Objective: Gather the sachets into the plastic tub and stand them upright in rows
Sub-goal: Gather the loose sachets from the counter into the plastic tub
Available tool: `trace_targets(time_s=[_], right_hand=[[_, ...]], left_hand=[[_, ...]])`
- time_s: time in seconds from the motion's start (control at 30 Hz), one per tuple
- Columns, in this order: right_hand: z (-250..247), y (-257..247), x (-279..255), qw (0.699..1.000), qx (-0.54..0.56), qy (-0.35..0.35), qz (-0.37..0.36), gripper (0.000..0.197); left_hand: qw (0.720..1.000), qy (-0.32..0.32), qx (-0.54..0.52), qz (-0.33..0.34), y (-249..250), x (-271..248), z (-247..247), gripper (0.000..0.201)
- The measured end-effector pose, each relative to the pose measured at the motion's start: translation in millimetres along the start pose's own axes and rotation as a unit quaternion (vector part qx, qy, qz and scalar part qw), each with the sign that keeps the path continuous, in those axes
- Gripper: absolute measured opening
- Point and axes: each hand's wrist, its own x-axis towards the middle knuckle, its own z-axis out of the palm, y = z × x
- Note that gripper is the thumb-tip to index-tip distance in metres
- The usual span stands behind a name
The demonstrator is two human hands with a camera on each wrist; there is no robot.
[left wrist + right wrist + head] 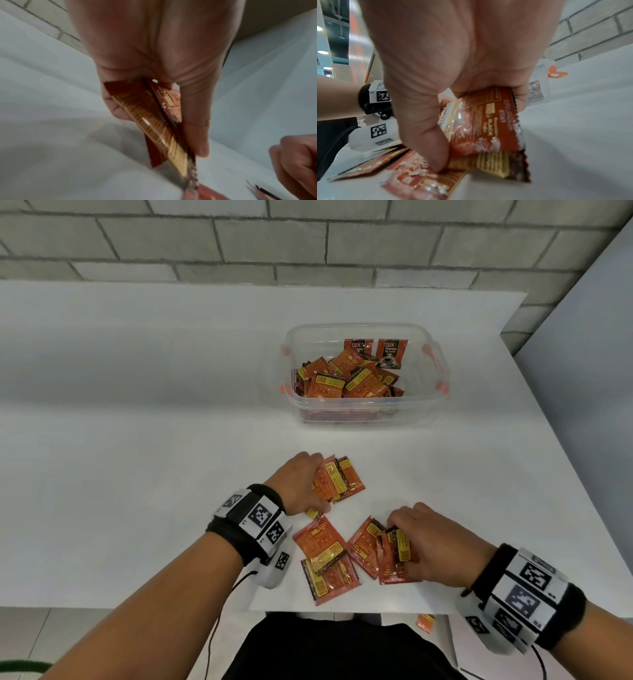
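Left hand (301, 482) pinching fanned sachets (339, 481); right hand (435, 546) gripping another bunch (397, 553), collecting handfuls. Loose ones (325, 563) between hands; tub (363, 405) beyond.

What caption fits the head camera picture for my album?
Left hand and right hand gather red-and-yellow foil sachets before the clear plastic tub.

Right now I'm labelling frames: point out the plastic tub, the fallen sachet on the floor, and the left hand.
plastic tub (368, 405), head view, near wall
fallen sachet (425, 622), head view, its face
left hand (294, 484), head view, back
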Motion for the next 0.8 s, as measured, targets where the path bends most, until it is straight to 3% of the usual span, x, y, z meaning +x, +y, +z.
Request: trace_targets(time_s=[0.1,0.23,0.53,0.63,0.8], right_hand=[[-3,0,-1,1.0,0.016,0.0,0.017,0.051],[-10,0,-4,0.999,0.049,0.001,0.022,0.06],[-9,-13,23,1.0,-0.004,-0.018,0.015,0.088],[-5,-11,29,0.999,0.0,-0.013,0.038,0.087],[-5,-9,34,0.999,-0.004,0.004,0.045,0.07]], left_hand=[[1.0,0.006,-0.006,0.001,4,10,-3,0.054],[1.0,0.008,-0.006,-0.002,13,20,0,0.055],[0.999,0.013,0.042,-0.016,22,29,2,0.086],[0.998,0.028,0.053,-0.03,23,29,2,0.086],[0.998,0.032,0.047,-0.025,19,31,0,0.071]])
